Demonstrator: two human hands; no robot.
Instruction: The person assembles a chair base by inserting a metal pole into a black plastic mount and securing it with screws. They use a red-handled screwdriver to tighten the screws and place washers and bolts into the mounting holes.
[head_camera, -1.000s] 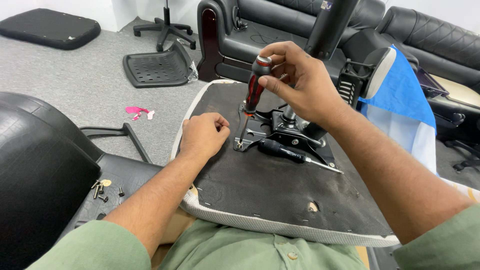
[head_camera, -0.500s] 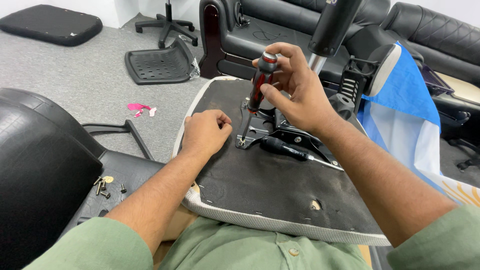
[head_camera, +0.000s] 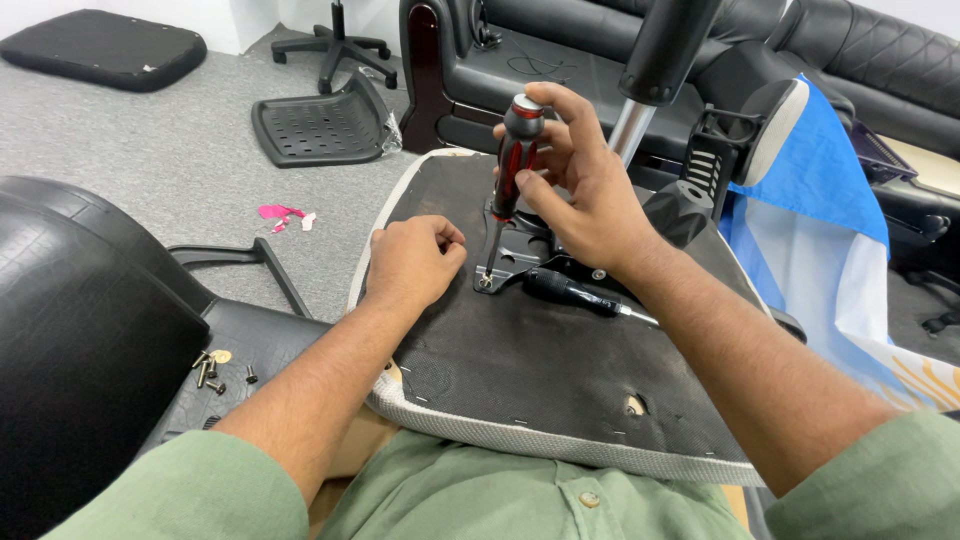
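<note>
Both hands in: our right hand (head_camera: 585, 190) grips the screwdriver (head_camera: 512, 170) nearly upright, tip down on a screw (head_camera: 485, 281) just right of our loosely curled, empty left hand (head_camera: 412, 262).

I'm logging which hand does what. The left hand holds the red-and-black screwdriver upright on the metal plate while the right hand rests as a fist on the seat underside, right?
Not quite: the hands are swapped. The head view shows the right hand holding the red-and-black screwdriver upright on the metal plate, while the left hand rests as a fist on the seat underside.
</note>
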